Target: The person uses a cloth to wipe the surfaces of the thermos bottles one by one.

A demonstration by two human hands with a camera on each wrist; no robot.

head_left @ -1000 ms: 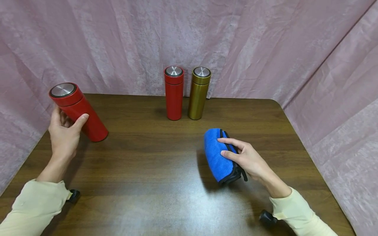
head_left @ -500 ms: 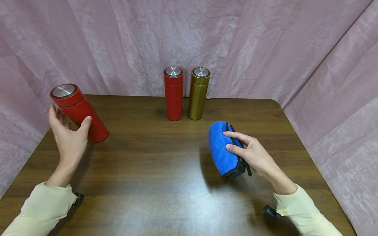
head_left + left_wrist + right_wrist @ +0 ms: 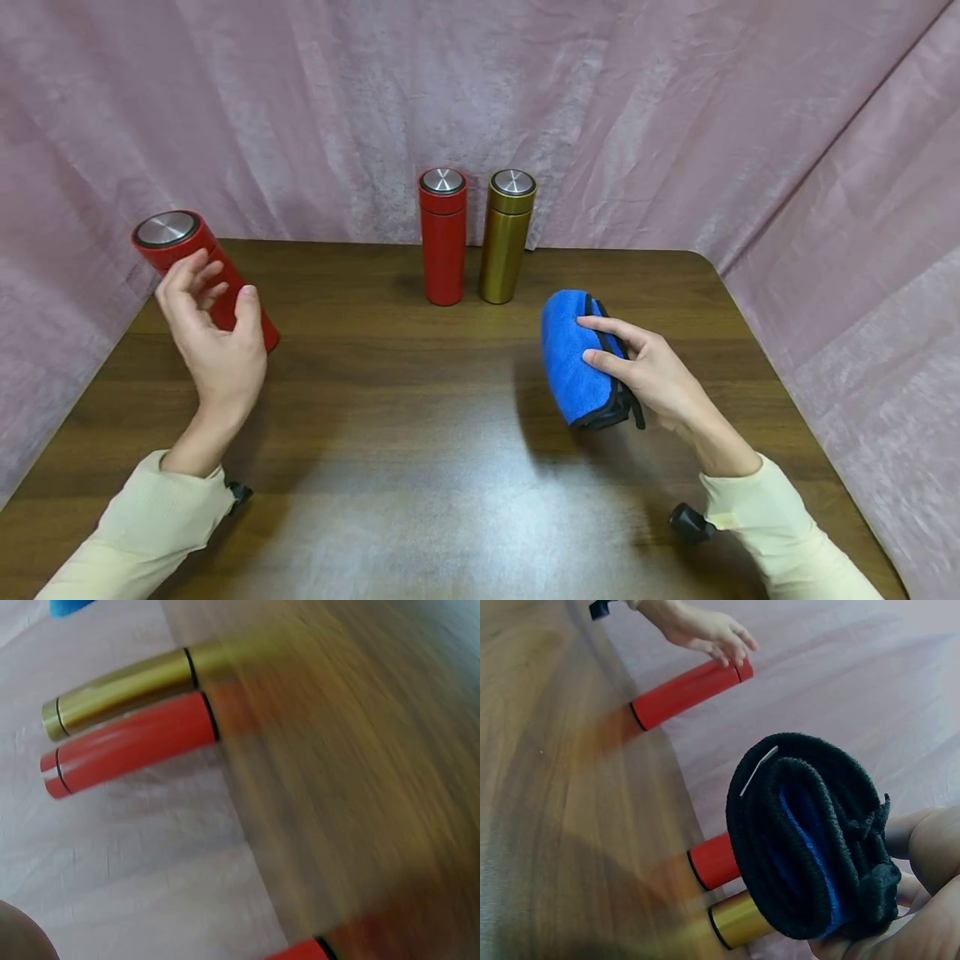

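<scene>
My right hand [image 3: 660,379] holds a rolled blue towel [image 3: 572,358] with black edging above the table, thumb and fingers on its right side. In the right wrist view its folded black-edged end [image 3: 742,817] shows up close. My left hand [image 3: 221,354] hangs in front of a red thermos flask [image 3: 167,229] at the left, fingers loosely bent and holding nothing. That flask stands on the table with its silver lid up, partly hidden by the hand. The right wrist view shows the left hand [image 3: 709,630] near the flask's [image 3: 686,696] lid end.
A second red flask [image 3: 443,250] and a gold flask [image 3: 506,250] stand side by side near the back edge of the wooden table [image 3: 405,433]. Pink curtains [image 3: 315,125] hang behind and to the right.
My left hand has let go of the left red flask and moved right, in front of it. My right hand has carried the towel slightly away from me and to the right.
</scene>
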